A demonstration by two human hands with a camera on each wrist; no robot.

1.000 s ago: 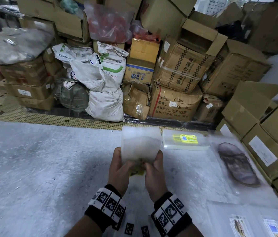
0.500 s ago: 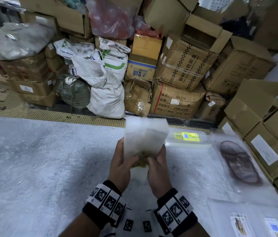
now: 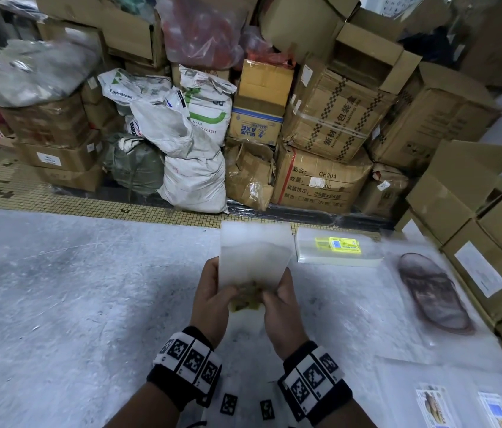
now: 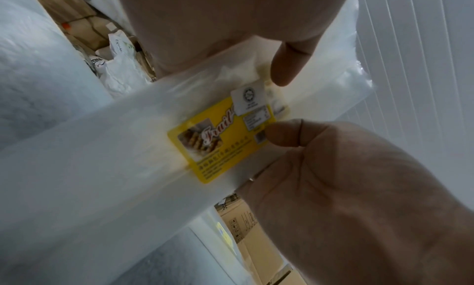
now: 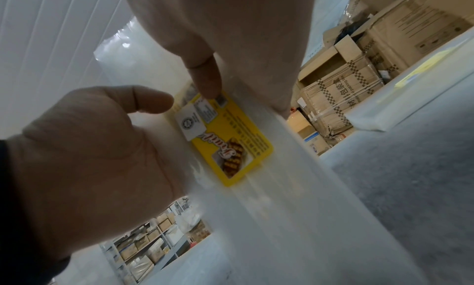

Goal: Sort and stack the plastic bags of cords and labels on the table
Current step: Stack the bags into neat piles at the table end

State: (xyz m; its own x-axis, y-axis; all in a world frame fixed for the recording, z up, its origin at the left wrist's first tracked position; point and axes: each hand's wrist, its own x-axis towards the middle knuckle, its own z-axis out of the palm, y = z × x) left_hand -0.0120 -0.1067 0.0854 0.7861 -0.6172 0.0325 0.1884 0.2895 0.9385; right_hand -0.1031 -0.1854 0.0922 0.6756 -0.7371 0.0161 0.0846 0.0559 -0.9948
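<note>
bag: clear plastic bag (image 3: 254, 257) held upright above table (image 3: 58, 304)
label: yellow label (image 4: 218, 139) inside, right between both thumbs
left hand (image 3: 212, 296): pinching bag's lower left
right hand (image 3: 279, 299): pinching lower right

The frosted, translucent white plastic bag (image 3: 256, 254) carries a rectangular yellow label (image 4: 218, 139) printed with a brown food photograph, red-and-white script lettering and fine dark text; a small white sticker (image 4: 248, 98) with a dark round emblem overlaps one corner. The black fabric wristbands (image 3: 186, 364) bear white panels with black square-code markers. The table surface (image 3: 58, 304) is mottled grey-white. A flat stack of clear bags (image 3: 336, 250) shows a yellow-and-blue label on top — beside it, a clear bag of brown cords (image 3: 435, 293). Behind stand brown cardboard boxes (image 3: 330, 118), one with a black checker stripe, and white woven sacks (image 3: 194, 177) — one marked green.
</note>
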